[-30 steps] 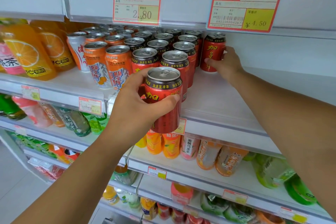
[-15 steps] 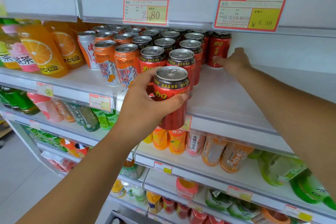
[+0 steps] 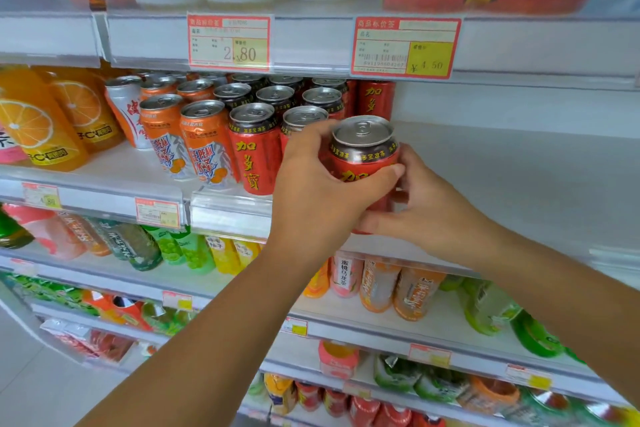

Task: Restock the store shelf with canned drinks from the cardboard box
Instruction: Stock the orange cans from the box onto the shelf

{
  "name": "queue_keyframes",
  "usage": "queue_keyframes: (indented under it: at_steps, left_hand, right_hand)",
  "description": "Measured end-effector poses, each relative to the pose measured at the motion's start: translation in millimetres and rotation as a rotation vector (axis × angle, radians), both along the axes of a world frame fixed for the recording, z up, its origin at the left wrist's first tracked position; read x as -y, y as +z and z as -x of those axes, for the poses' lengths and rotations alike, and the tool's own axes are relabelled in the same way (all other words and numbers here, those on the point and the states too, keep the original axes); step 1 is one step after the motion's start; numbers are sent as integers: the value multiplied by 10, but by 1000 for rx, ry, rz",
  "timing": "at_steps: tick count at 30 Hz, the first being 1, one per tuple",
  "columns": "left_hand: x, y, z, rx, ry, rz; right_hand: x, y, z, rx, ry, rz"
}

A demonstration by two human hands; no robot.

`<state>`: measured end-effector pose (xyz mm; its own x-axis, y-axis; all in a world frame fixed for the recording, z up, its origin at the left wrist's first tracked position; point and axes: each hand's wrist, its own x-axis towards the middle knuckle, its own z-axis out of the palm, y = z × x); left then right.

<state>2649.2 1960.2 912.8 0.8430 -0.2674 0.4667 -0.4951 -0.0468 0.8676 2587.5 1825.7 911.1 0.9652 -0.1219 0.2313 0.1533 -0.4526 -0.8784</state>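
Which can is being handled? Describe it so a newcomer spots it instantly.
Start at the white shelf under the 4.50 price tag, where red cans stand in rows. Just right of the front row is one more red can, gripped by the left hand and the right hand. Unlike its neighbours, it is held.

Hands in view: two, one left hand (image 3: 311, 184) and one right hand (image 3: 433, 208). Between them: one held can (image 3: 363, 152), red. Standing on the shelf (image 3: 485, 166): at least nine red cans (image 3: 254, 152), arranged front to rear as two, three, three, plus one at the rear right. Any rows further back are hidden and cannot be counted. Beside these: four orange cans (image 3: 204, 139) with clear tops, more behind uncountable; one white can (image 3: 124, 107); two orange juice bottles (image 3: 31, 121). Upper shelf edge: two large price tags (image 3: 228, 42). Edge below the cans: two small price tags (image 3: 157, 211) in view.
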Motion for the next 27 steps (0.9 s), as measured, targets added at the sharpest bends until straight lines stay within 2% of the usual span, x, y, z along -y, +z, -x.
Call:
queue_keyframes:
  at_steps: [3,6,9,13,17,22,27]
  left_hand:
    - [100,-6,-8,22,-51,-40]
    - [-37,-77,-73,44,-88,-99]
    - [-325,-251,-221,202,31,-285]
    - [-565,-494,-450,385,146,-540]
    - [-591,-646,-545,441,116,-562]
    - [-567,-755,-573,443,134,-546]
    - [-563,-797,-575,444,147,-536]
  right_hand:
    - [41,-26,-73,83,-175,9]
    - [218,15,-191,79,-249,20]
    - [439,40,-376,15,-296,77]
    - [637,-78,-692,-37,-331,40]
    - [716,-174,-943,-53,-365,2]
    - [751,-133,-1123,-27,-399,136]
    - [801,-166,-1314,-3,-473,132]
